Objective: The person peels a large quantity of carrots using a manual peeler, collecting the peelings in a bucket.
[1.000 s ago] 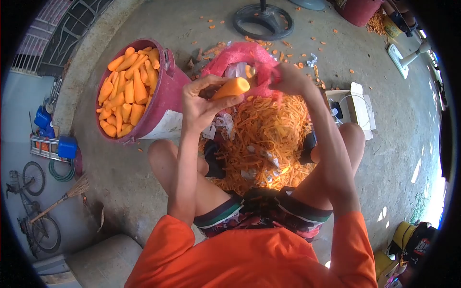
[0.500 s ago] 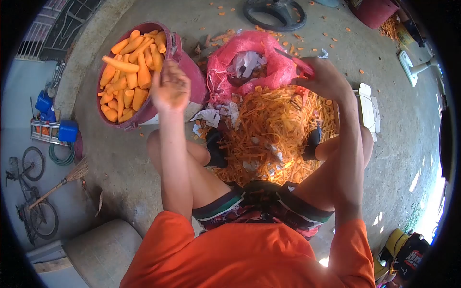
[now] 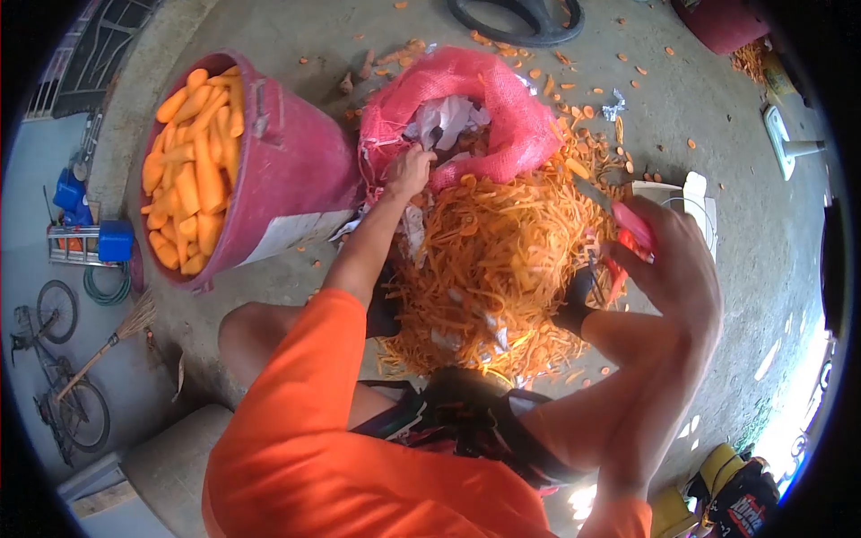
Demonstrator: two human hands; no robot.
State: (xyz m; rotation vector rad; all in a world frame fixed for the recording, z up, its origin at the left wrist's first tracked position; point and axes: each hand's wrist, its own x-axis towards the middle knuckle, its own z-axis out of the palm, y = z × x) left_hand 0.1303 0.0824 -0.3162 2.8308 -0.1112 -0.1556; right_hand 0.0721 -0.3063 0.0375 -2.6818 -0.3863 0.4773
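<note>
My left hand (image 3: 411, 170) reaches to the near left part of the pink woven sack's opening (image 3: 516, 108), fingers curled beside crumpled pale paper (image 3: 448, 121). I cannot tell what is in its fingers. On the right, my right hand (image 3: 673, 255) is closed on the red handle of a knife (image 3: 593, 194), blade pointing up and left over the peelings. A second red-handled tool (image 3: 615, 276) hangs under that hand. Between my feet lies a large heap of orange carrot peelings (image 3: 502, 242) with paper scraps in it.
Left of the sack, a tilted maroon tub (image 3: 305, 148) holds many peeled carrots (image 3: 184, 170). A dark wheel-shaped object (image 3: 529, 31) lies beyond the sack. At right are a white box (image 3: 695, 202) and a white-based stand (image 3: 780, 143). Carrot bits are scattered across the floor.
My left hand has moved from beside the carrot tub to the sack's opening. My right hand with the knife has moved right and nearer to me. The camera view has shifted.
</note>
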